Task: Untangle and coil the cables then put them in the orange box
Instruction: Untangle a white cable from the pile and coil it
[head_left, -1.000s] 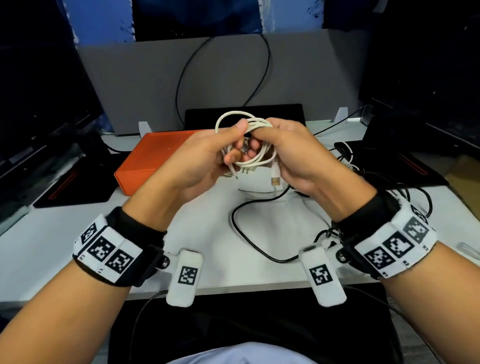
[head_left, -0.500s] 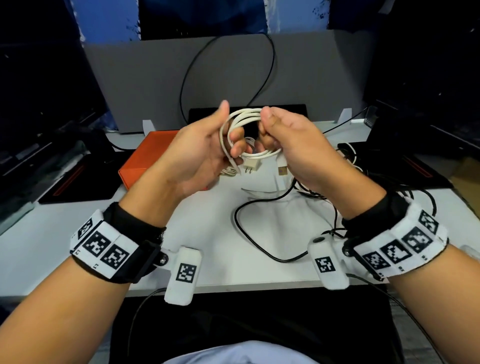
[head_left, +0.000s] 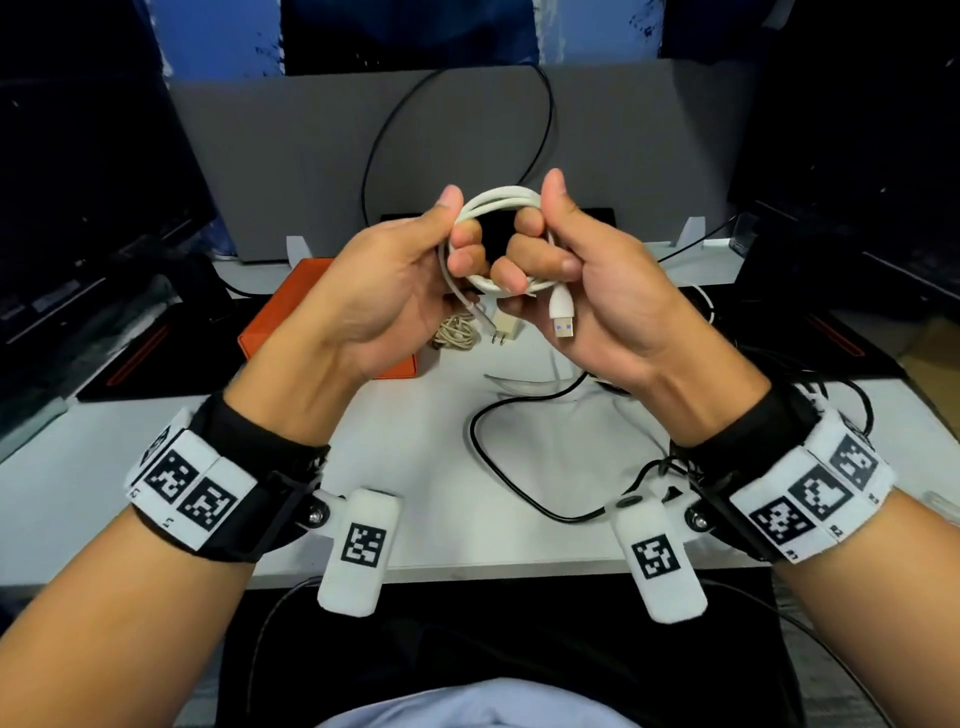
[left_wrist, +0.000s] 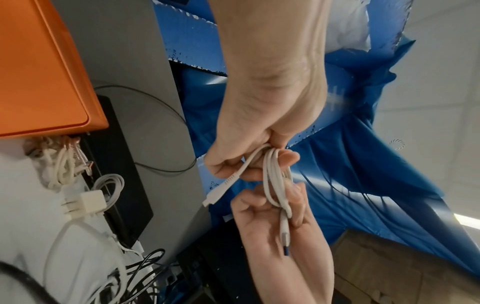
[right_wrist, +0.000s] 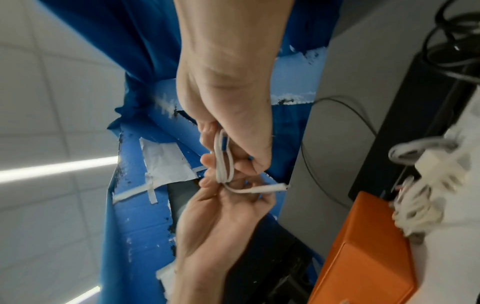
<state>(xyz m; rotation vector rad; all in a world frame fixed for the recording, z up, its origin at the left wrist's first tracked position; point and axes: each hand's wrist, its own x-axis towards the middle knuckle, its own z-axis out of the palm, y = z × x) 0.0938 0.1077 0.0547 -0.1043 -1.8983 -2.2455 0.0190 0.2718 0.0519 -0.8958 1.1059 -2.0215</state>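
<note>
Both hands hold a small coil of white USB cable (head_left: 498, 200) up above the desk. My left hand (head_left: 454, 228) grips the coil's left side between thumb and curled fingers, and my right hand (head_left: 537, 228) grips its right side the same way. The USB plug (head_left: 562, 317) hangs below my right palm. In the left wrist view the coil (left_wrist: 272, 179) runs between the two fists, and its other connector (left_wrist: 215, 197) sticks out under my left hand. The orange box (head_left: 291, 322) lies closed on the desk behind my left hand, also seen as the box (right_wrist: 363, 246).
A beige cable bundle (head_left: 457, 332) and a white charger plug (head_left: 505, 330) lie beside the box. A black cable (head_left: 498, 467) loops across the white desk (head_left: 104, 467) toward a tangle at the right. Dark monitors flank the desk; a grey panel stands behind.
Both hands have risen and turned so the thumbs point up. The coil is tighter and held higher, and the USB plug now hangs free below my right hand.
</note>
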